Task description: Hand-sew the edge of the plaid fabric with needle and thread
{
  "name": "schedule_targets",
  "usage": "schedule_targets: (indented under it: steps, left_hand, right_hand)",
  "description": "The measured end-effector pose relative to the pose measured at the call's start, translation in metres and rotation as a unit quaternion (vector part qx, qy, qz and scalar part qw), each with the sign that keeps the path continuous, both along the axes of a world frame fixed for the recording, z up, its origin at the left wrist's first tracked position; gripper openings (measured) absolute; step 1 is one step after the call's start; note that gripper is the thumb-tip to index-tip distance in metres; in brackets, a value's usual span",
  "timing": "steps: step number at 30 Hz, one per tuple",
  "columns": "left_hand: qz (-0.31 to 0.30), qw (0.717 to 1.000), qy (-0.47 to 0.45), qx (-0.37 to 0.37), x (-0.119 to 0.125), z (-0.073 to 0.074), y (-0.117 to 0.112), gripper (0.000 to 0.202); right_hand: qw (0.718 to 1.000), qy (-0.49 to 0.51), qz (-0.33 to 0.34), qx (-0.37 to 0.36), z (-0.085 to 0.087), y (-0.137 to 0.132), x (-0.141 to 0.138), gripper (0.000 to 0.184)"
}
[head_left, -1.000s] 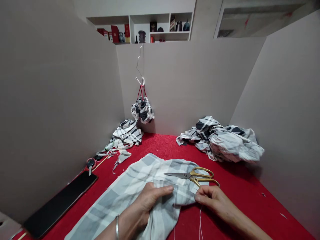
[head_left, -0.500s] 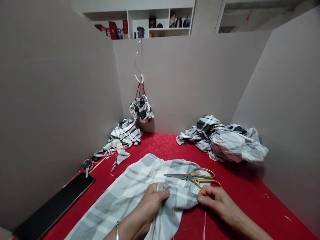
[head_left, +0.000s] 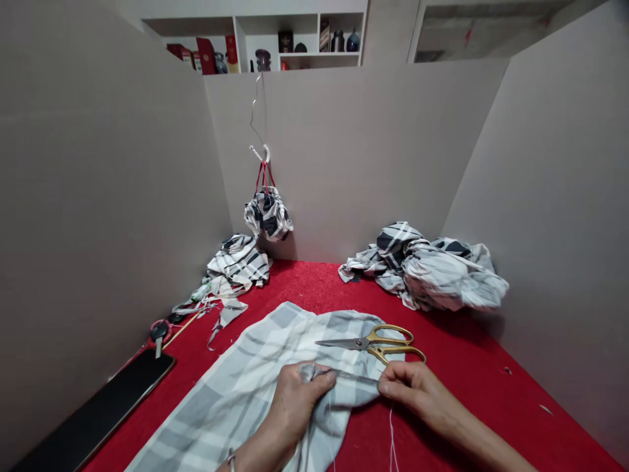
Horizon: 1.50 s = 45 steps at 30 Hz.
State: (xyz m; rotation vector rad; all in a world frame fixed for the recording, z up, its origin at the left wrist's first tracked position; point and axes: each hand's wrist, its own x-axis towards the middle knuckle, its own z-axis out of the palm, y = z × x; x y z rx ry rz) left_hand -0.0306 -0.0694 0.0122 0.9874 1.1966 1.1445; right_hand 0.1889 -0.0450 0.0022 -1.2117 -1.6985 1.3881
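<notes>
your left hand (head_left: 299,403) is closed on the plaid cloth (head_left: 221,406); your right hand (head_left: 415,390) pinches something thin (head_left: 356,375), maybe thread, near the scissors (head_left: 378,344).

Hanging thread (head_left: 392,436), lower end cut off

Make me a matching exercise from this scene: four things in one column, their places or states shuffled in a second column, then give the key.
Things:
1. gold-handled scissors
2. plaid bundle
3. flat black device
4. left hand

Places or states:
A. lying on the red surface at lower left
B. gripping a gathered fold of the grey plaid cloth
C. hanging from a white hook
D. lying on the cloth

Pairs: 1-D, 2-C, 3-A, 4-B
</notes>
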Motion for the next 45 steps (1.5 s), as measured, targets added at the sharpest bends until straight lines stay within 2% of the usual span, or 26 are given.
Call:
schedule_targets:
  steps: [3, 7, 12, 21, 26, 34, 40, 45]
  left_hand:
    - [-0.024, 0.999, -0.023, -0.016, -0.003, 0.000, -0.002, 0.029]
    - [-0.056, 0.994, -0.077, -0.055, -0.005, 0.008, -0.005, 0.039]
    - [-0.090, 0.991, -0.087, -0.035, -0.005, 0.016, -0.006, 0.038]
    - [-0.044, 0.985, -0.165, -0.012, -0.005, 0.009, -0.004, 0.032]
    - [0.017, 0.996, -0.091, 0.001, -0.005, 0.000, 0.000, 0.025]
    - [0.008, 0.998, -0.046, 0.040, -0.006, -0.009, 0.001, 0.030]
    - [-0.006, 0.999, -0.053, -0.001, -0.004, 0.000, -0.001, 0.040]
    - [-0.057, 0.992, -0.107, -0.024, -0.013, 0.014, -0.006, 0.030]
  right_hand:
    - [1.000, 0.002, -0.001, -0.002, 0.000, 0.000, 0.000, 0.025]
    - [1.000, 0.000, -0.008, -0.004, -0.001, 0.000, -0.001, 0.027]
    - [1.000, 0.000, -0.009, -0.005, -0.003, 0.002, -0.001, 0.030]
    - [1.000, -0.004, 0.004, -0.008, -0.007, 0.003, -0.001, 0.031]
    - [1.000, -0.009, 0.008, -0.005, -0.009, 0.004, 0.000, 0.033]
    - [1.000, -0.007, 0.017, -0.009, -0.012, 0.005, 0.001, 0.034]
    - [1.000, -0.003, 0.015, -0.009, -0.010, 0.004, -0.001, 0.031]
    - [1.000, -0.005, 0.013, -0.012, -0.010, 0.004, -0.001, 0.028]
